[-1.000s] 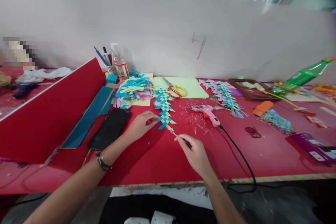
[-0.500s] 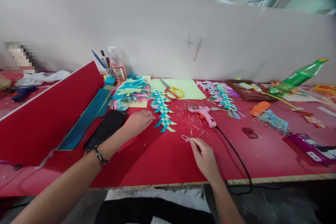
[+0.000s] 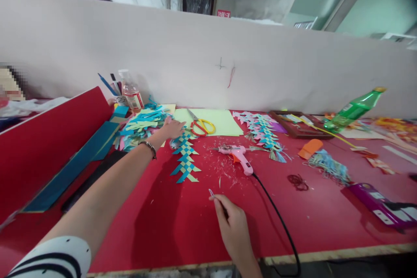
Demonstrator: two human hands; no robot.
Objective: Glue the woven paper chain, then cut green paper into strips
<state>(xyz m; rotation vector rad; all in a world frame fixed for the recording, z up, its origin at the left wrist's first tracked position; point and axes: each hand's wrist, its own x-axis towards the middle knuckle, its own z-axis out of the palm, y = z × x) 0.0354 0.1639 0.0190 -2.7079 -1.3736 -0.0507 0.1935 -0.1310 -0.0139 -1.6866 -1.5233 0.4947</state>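
Note:
My left hand (image 3: 174,128) reaches forward over the top end of a woven blue and pale-yellow paper strip (image 3: 186,156). Its fingers are stretched out; whether they touch the strip is unclear. Close by lie scissors (image 3: 207,127) with red and yellow handles, on light green paper (image 3: 224,121). Nearer to me, my right hand (image 3: 233,221) pinches a small loop of pale string (image 3: 211,193) between thumb and forefinger, just above the red tabletop. A pink glue gun (image 3: 239,156) lies beyond that hand, with whitish scraps around its nozzle.
Cut paper strips (image 3: 146,119) are heaped at the left, before a bottle (image 3: 133,97) and pens. Finished-looking woven strips (image 3: 265,132) lie right of the green paper. A black cord (image 3: 276,208) crosses the table. A purple power strip (image 3: 374,204) and green bottle (image 3: 355,108) stand right.
My left hand has moved forward from beside the woven strip to its top end. My right hand still pinches the string loop. The view has shifted, showing more wall above.

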